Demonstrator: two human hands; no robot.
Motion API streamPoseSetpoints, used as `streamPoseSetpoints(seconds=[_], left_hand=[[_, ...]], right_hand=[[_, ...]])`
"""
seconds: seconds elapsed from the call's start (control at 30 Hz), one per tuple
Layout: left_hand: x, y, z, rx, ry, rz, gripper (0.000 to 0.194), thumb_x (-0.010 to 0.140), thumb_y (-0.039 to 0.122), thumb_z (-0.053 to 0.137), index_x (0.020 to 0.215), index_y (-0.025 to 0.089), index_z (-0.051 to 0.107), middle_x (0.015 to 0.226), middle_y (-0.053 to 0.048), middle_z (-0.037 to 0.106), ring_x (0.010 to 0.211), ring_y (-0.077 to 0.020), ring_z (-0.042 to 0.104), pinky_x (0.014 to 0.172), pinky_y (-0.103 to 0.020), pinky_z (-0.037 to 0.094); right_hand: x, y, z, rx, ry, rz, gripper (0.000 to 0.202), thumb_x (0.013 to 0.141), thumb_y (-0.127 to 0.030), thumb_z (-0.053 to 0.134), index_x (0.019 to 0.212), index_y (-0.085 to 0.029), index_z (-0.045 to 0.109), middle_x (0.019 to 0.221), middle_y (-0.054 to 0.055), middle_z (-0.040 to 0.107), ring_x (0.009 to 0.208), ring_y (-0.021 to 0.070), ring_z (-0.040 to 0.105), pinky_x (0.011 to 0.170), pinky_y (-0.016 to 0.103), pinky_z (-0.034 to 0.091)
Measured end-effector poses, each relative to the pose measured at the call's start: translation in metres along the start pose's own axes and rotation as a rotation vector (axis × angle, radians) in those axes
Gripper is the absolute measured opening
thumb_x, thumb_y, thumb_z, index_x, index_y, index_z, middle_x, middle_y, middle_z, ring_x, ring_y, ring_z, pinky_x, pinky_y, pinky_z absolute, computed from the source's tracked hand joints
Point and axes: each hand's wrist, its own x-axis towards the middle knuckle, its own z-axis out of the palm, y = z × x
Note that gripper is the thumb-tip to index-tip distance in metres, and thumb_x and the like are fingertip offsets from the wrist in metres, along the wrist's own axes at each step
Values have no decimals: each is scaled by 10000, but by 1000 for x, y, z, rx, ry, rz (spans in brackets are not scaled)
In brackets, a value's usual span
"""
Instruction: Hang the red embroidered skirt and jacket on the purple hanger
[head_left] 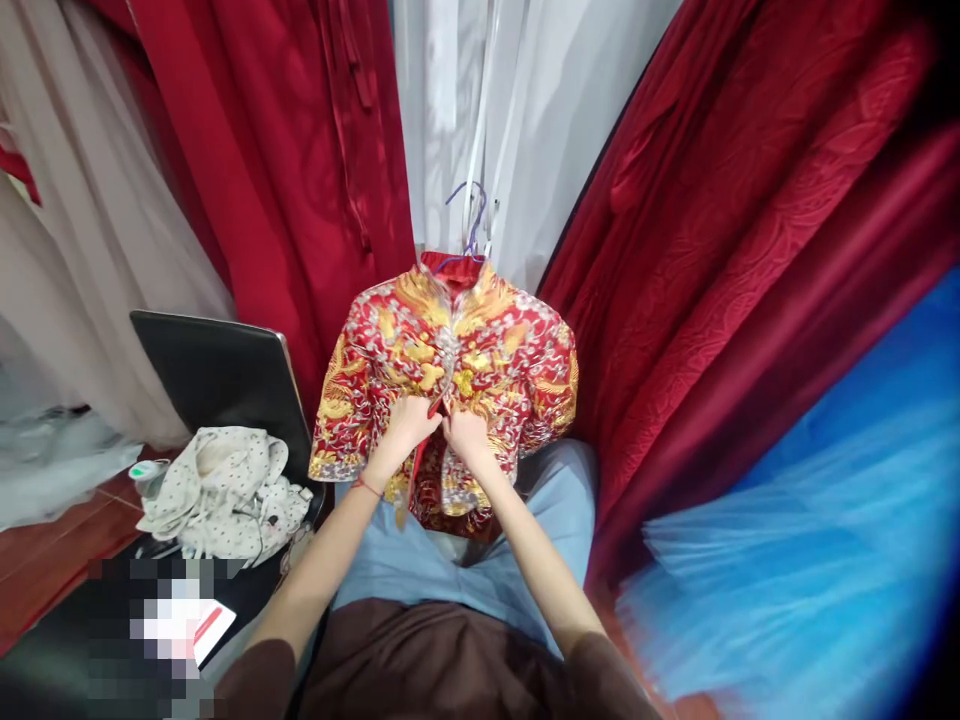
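Jacket (517,350), hands (409,420) obscuring gripped edges (434,408), hanger (481,222) half-hidden

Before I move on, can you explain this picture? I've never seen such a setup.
No machine here: a person works bare-handed, and this one picture comes from a camera on their head, looking forward and down. The left grip and right grip are simply their hands, close together, pinching the front edges of a red-and-gold jacket. A purple hanger shows at its collar. On the black chair to the left lies a spotted cloth; part of that corner is pixelated. Blue fabric is at the right.
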Motion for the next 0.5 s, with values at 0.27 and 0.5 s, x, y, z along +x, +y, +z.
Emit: streamPoseSetpoints(seconds=[0.27,0.5], left_hand=[[18,-3,45,-62,-8,-69,268,940,326,507,977,174,725,941,-115,761,933,-233,724,783,-271,492],[29,-10,-4,-201,46,100,374,926,511,515,837,194,693,861,-72,746,833,-223,699,747,-289,486]], right_hand=[[10,11,26,3,11,50,301,1007,-293,412,1042,-103,643,927,158,739,877,217,722,719,257,453],[0,30,-29,208,210,-44,449,1005,-500,366,788,-200,619,714,36,672,679,162,615,649,252,367]])
